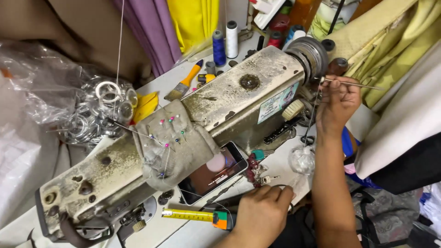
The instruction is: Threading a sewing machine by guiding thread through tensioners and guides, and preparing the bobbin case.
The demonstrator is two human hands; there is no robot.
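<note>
Crowded by fabric at the table's far edge, the right hand [337, 103] pinches a thin metal tool [356, 84] beside the sewing machine's handwheel [308, 54], while the left hand [262, 209] rests curled near the tape measure [195, 216].

**What we cannot make out**

We see only part of the phone [216, 172]: its far end sits under the sewing machine [183, 138]. The tape measure [195, 215] has its case partly covered by our left hand [262, 211], whose fingertips curl out of sight at the bench's near edge. Our right hand [337, 103] pinches a thin metal tool [356, 84]; its tip is too fine to tell. The machine's needle end is cut off at the lower left edge. The small bag [302, 159] holds contents we cannot identify. The rings [103, 110] blur behind plastic.
</note>
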